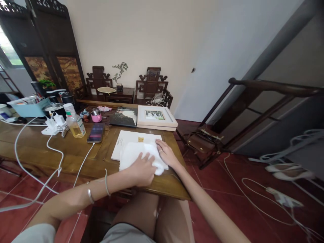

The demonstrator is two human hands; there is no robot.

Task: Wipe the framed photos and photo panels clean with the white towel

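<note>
Just below the centre of the frame we see both hands resting on a folded white cloth (133, 153). The cloth lies over the near right part of a flat white board (131, 136), which sits near the right end of the wooden table (76, 152). A small gold tag (140, 139) shows on the board just beyond the cloth.

The left hand (143, 170) lies knuckles up on the cloth's near right corner, where the fabric bunches. Its fingers are partly curled, and we cannot tell whether they pinch the cloth or only press it. The right hand (165, 153) is spread flat, fingers straight, along the cloth's right edge and gripping nothing. We judge that it steadies the fabric so it does not slide on the smooth board.

Further up the frame a framed picture (155, 116) and a dark photo print (124, 116) lie side by side. To their left stand a pink pot (96, 116), a phone (96, 132) on its cable and a bottle of yellow liquid (75, 123).
</note>
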